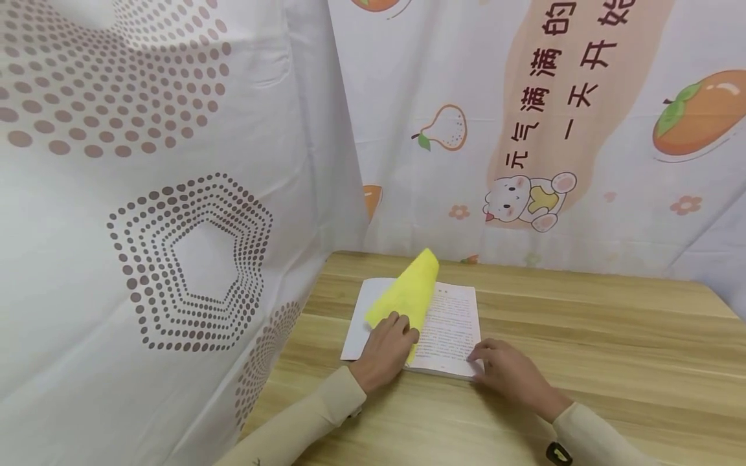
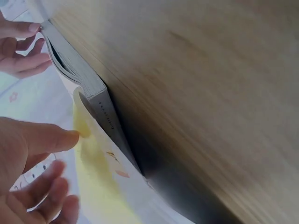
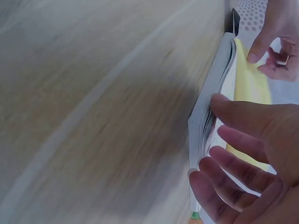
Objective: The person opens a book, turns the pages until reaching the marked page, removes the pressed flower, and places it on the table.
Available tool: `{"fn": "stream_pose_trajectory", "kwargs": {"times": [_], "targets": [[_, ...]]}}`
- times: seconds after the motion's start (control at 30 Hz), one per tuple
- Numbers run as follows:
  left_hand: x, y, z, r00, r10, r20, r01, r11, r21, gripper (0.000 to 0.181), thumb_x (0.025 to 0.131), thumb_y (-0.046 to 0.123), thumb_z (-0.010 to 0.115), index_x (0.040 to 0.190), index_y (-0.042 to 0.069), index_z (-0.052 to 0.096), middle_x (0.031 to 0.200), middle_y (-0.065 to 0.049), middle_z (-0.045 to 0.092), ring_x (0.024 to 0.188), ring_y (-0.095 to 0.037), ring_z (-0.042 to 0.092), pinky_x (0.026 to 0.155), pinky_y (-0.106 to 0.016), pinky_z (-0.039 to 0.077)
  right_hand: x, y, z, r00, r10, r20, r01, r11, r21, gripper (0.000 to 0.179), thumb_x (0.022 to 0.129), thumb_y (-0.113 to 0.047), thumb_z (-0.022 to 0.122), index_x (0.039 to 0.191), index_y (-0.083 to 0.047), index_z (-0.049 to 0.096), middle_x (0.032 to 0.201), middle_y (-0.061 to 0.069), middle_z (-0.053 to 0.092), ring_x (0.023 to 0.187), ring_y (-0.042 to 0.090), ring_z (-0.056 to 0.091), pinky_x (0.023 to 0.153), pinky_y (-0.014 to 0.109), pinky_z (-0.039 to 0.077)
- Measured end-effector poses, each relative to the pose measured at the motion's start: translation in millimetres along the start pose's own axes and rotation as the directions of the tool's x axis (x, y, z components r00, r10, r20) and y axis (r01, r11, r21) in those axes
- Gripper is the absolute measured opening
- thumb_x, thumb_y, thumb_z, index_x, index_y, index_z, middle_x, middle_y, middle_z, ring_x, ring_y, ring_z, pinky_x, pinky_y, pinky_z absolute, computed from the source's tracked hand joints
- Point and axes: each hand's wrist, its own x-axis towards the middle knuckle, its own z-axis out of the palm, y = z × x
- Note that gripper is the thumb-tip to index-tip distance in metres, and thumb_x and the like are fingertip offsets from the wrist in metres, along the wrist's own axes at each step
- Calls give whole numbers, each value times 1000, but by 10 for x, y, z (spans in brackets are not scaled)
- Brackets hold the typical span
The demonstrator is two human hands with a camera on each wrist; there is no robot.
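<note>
Wooden planks, pale and striped, make up the table [image 1: 583, 336] that fills the lower right of our head view. Printed white sheets hang behind it: a dotted one [image 1: 146, 194] takes the left half of the frame, and one with fruit drawings and a cartoon animal [image 1: 524, 129] runs across the top right.

At the lower centre of the frame we see a book [image 1: 449, 323] lying open on the table, its right page covered in print. A yellow page [image 1: 408, 294] curls up over its middle.

Our left hand [image 1: 384, 349] sits at the bottom edge of that yellow page, fingers loosely bent, thumb and fingertips touching the sheet. Our right hand [image 1: 509, 375] lies flat and relaxed, fingertips pressing the book's lower right corner. Both sleeves are beige.
</note>
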Motion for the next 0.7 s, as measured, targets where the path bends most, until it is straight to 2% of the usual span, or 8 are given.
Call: {"fn": "stream_pose_trajectory", "kwargs": {"times": [0.13,0.3,0.5,0.7], "targets": [[-20,5,12,996,16,92,-14,1000,-26,14,96,7,71,94,17,80,99,0,67,87,-15,53,69,-22,42,-7,-7,-8,999,-44,4,44,997,-60,16,78,-18,89,90,-13,80,103,4,71,94,24,68,82,43,57],[-44,7,42,988,27,155,-24,999,-21,17,98,11,67,88,16,80,95,2,70,88,-15,57,68,-23,45,-6,-16,-58,998,-53,18,55,995,-83,8,82,-13,86,87,-16,81,98,-1,72,92,21,68,78,40,58],[-61,-5,71,977,-8,212,25,997,-76,15,99,23,67,91,15,75,89,3,66,76,-12,52,62,-22,43,10,6,-81,996,-91,13,92,989,-117,11,83,-8,84,88,-17,81,91,-7,72,85,14,66,68,34,56],[-45,24,78,964,-22,266,55,992,-118,31,98,48,67,95,17,70,86,3,61,72,-12,44,59,-21,36,3,-10,-86,997,-83,-9,81,988,-129,13,80,-6,85,87,-17,81,89,-9,71,81,10,63,63,29,53]]}}
